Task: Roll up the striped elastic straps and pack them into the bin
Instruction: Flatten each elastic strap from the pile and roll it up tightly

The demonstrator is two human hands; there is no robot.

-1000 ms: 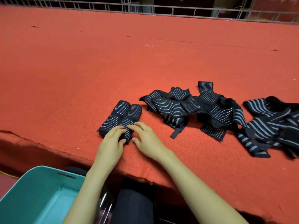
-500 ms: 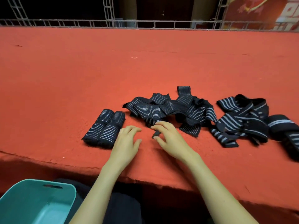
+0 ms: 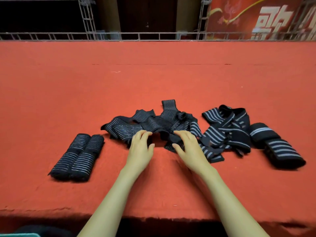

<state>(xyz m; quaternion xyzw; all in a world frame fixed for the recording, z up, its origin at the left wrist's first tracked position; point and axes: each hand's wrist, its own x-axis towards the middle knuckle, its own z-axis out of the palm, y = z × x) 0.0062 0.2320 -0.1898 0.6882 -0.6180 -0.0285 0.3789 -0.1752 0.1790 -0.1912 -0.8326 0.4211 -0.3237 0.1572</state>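
Two rolled thin-striped straps (image 3: 77, 156) lie side by side on the red cloth at the left. A loose heap of thin-striped black straps (image 3: 150, 124) lies in the middle. My left hand (image 3: 141, 147) and my right hand (image 3: 187, 147) both rest on the heap's near edge, fingers lightly bent and touching the fabric. I see no clear pinch. A thin sliver of the teal bin (image 3: 18, 235) shows at the bottom left corner.
A tangle of wide-striped straps (image 3: 225, 130) lies right of the heap, with wide-striped rolls (image 3: 277, 149) beyond it. The red-covered table (image 3: 153, 79) stretches far back to a metal railing (image 3: 153, 35). Its front edge runs just below my forearms.
Both hands left the two rolls and moved right to the loose heap. The view shifted up and right, so the bin has almost dropped out of sight.
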